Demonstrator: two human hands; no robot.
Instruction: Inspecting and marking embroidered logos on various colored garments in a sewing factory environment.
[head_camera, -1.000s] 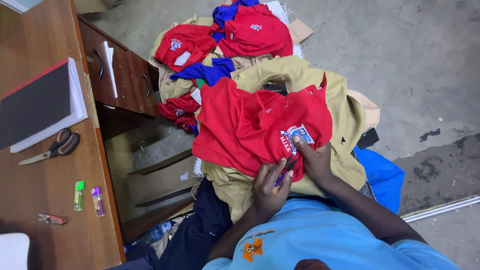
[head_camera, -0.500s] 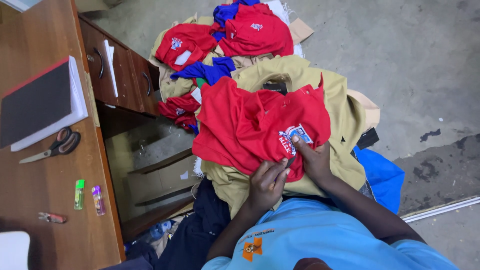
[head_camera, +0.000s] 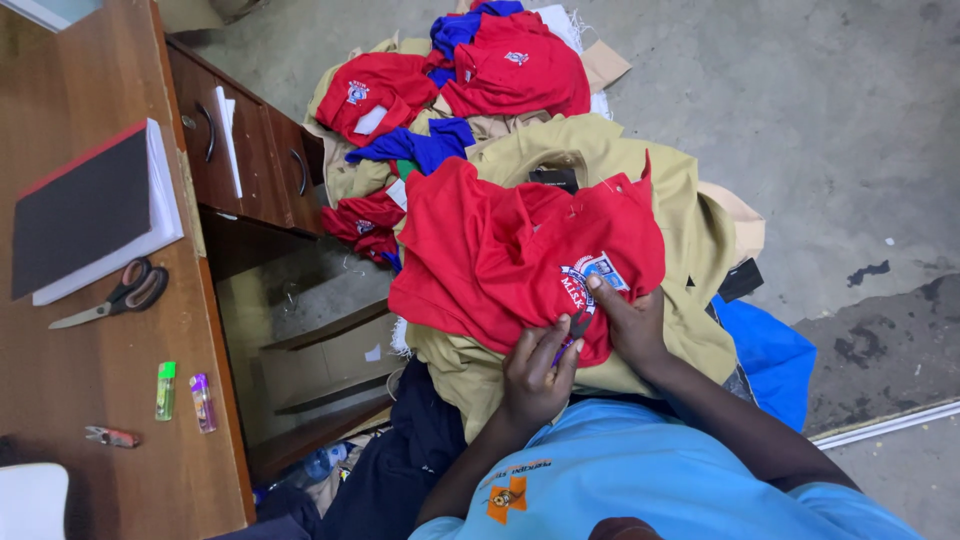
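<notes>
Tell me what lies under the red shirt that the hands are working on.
Under the red shirt lies a tan garment, showing along its top, right side and bottom edge. Both the left hand and right hand press on the shirt's lower edge. What lies beneath the tan garment is covered.

shirt (head_camera: 500, 250): on garment pile (head_camera: 690, 230), both hands at its near edge
desk (head_camera: 100, 330): left of pile
scissors (head_camera: 115, 297), notebook (head_camera: 85, 212), lighters (head_camera: 183, 393): on desk

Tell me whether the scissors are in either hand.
No, the scissors lie on the wooden desk, while the left hand and right hand both grip the red shirt.
</notes>
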